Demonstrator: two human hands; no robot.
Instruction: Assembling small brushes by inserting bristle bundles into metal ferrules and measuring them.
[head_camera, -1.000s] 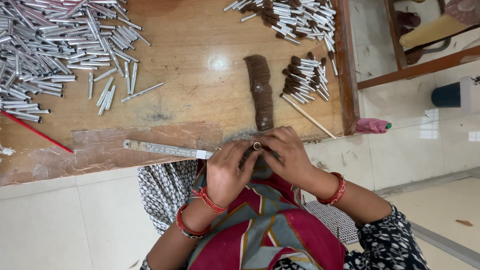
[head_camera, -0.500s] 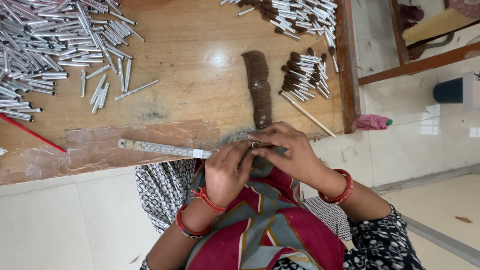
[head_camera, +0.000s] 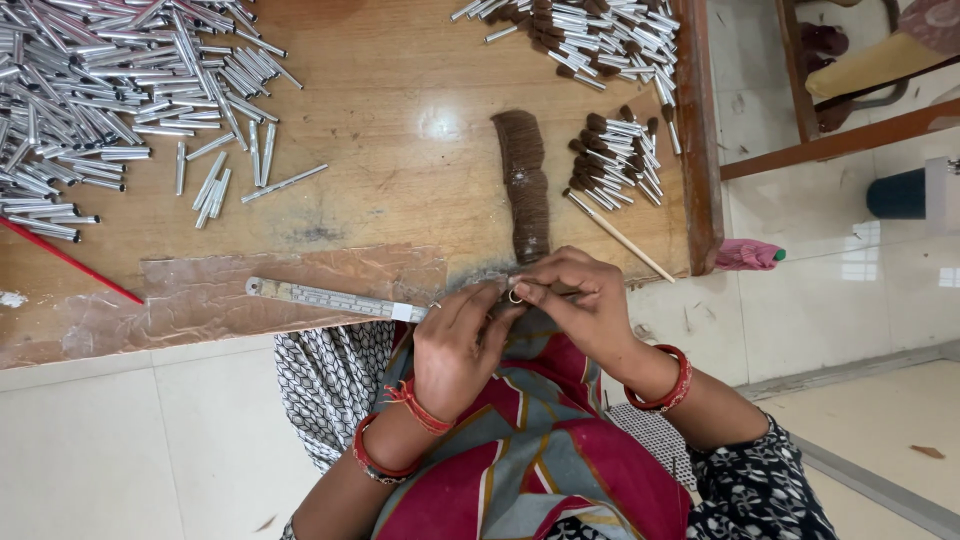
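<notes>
My left hand (head_camera: 455, 345) and my right hand (head_camera: 580, 305) meet at the near edge of a low wooden board (head_camera: 400, 180), fingertips pinched together on a small metal tube (head_camera: 516, 292) whose round opening faces me. A strip of brown hair (head_camera: 526, 185) lies on the board just beyond my fingers. A thin wooden stick (head_camera: 618, 235) lies to the right of it. A steel ruler (head_camera: 335, 298) lies flat by my left hand.
A big heap of loose silver tubes (head_camera: 100, 90) fills the board's far left. Tubes tipped with brown hair (head_camera: 615, 160) lie in two piles at the right. A red stick (head_camera: 70, 262) lies at the left edge. Tiled floor surrounds the board.
My hands stay together at the board's edge. The fingers have shifted slightly around the small tube.
</notes>
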